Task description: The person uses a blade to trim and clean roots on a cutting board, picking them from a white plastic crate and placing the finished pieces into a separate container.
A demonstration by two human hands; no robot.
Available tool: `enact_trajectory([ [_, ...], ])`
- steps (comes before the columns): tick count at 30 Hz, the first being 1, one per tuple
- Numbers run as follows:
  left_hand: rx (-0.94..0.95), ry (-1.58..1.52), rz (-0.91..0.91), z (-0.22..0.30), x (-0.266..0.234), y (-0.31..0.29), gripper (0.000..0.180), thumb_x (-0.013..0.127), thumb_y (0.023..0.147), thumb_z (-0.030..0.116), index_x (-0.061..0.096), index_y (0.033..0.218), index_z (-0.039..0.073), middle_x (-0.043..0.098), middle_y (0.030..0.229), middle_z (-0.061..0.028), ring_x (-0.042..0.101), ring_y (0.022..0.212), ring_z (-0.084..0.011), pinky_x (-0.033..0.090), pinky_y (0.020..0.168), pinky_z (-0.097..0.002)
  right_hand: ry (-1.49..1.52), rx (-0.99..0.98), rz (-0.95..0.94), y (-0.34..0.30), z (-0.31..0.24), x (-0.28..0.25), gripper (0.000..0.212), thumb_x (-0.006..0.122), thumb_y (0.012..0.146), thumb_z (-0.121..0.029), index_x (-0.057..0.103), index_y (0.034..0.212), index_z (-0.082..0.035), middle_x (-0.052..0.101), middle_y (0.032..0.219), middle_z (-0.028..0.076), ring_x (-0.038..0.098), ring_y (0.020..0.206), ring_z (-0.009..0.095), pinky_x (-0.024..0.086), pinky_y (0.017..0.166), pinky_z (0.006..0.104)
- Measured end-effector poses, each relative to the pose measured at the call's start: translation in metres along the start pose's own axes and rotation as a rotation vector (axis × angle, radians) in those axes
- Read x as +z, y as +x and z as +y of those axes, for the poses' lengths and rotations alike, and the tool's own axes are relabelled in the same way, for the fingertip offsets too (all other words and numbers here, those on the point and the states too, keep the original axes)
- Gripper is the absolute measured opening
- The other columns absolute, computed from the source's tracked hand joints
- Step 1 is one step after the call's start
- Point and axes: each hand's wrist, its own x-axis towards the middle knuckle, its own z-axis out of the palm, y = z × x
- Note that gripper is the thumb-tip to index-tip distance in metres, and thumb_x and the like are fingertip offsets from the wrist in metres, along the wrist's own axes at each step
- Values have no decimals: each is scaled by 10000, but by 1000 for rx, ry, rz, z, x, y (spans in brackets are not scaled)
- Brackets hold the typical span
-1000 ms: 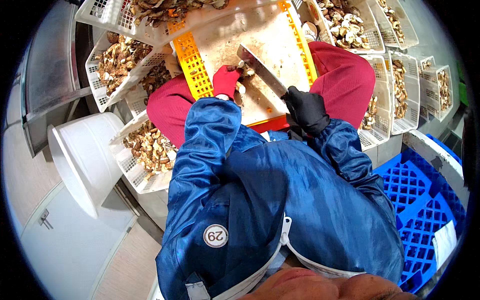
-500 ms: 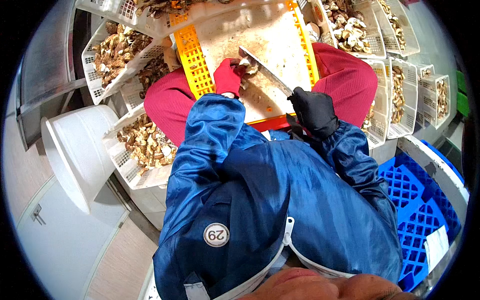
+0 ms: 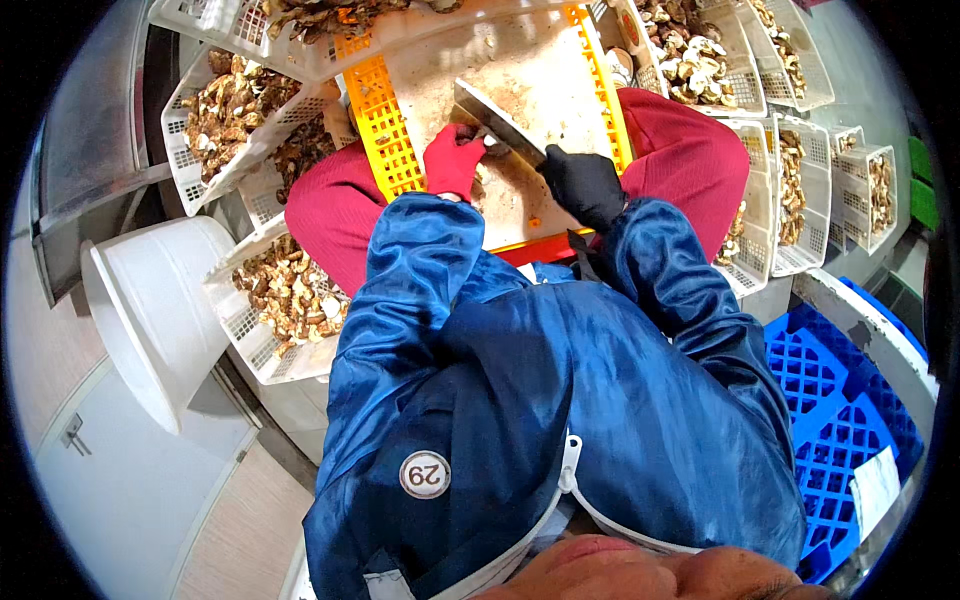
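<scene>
My left hand (image 3: 454, 160), in a red glove, is closed over the left part of a pale board (image 3: 440, 85). A small mushroom (image 3: 492, 143) shows at its fingertips, mostly hidden by the glove and the blade. My right hand (image 3: 585, 188), in a black glove, is wrapped around the handle of a knife (image 3: 503, 122). The broad blade slants up and left across the board, right beside the left fingertips. Beneath the board is a yellow plastic crate (image 3: 378, 115), between my knees. Crumbs and dark dirt lie on the board.
White baskets of mushrooms stand on both sides, including one at left (image 3: 290, 295) and one at upper right (image 3: 690, 55). Another white basket (image 3: 300, 65) overhangs the board's far end. A white tub (image 3: 165, 310) is at far left; blue crates (image 3: 825, 430) are at lower right.
My right hand and the knife have moved left and slightly up, bringing the blade closer to the left fingers. The mushroom is now more hidden; my left hand has barely moved.
</scene>
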Motion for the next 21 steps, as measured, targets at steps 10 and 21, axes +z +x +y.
enact_trajectory([
  [10, -74, -835, -292, 22, -29, -34, 325, 601, 717, 76, 515, 1020, -3, 599, 930, -117, 589, 745, -166, 475, 589, -240, 1319, 630, 183, -15, 45, -40, 277, 583, 787, -223, 559, 983, -30, 521, 626, 34, 455, 429, 113, 352, 398, 238],
  [21, -110, -1389, -449, 17, -46, -28, 440, 493, 810, 210, 401, 1214, 60, 526, 1068, -199, 578, 682, -232, 506, 569, -280, 1636, 695, 173, -13, 60, 27, 275, 591, 780, -236, 527, 987, -67, 533, 618, 51, 486, 409, 158, 398, 363, 302],
])
